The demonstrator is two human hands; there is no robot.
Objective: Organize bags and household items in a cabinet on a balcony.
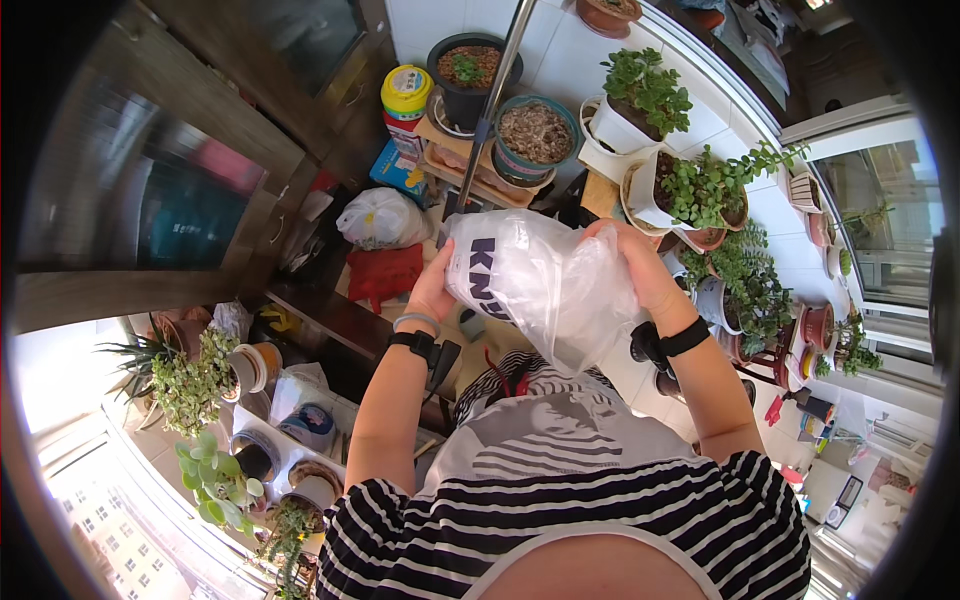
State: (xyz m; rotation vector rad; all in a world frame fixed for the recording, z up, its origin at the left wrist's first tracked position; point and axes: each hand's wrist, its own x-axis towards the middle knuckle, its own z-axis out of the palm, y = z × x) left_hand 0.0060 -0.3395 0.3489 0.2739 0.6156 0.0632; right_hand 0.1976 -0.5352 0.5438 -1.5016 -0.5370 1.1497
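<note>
Between my two hands is a clear plastic bag (pixel 555 289) with dark printed letters, held up in front of my body. My left hand (pixel 435 285) grips its left side, near the letters; the fingers behind the bag are hidden. At the other end my right hand (pixel 630 259) clutches the crumpled plastic. Something pale fills the bag, but I cannot tell what it is. Just past the bag, to the left, a tied white plastic bag (pixel 382 218) lies beside a red cloth item (pixel 385 274) on a low surface.
A metal pole (pixel 495 97) slants up behind the bag. Beyond it stand a black plant pot (pixel 469 97) and a green pot of soil (pixel 534 135). White pots of leafy plants (pixel 652 187) line the right wall. Wooden cabinet doors (pixel 150 172) fill the left, with potted plants (pixel 191 375) below them.
</note>
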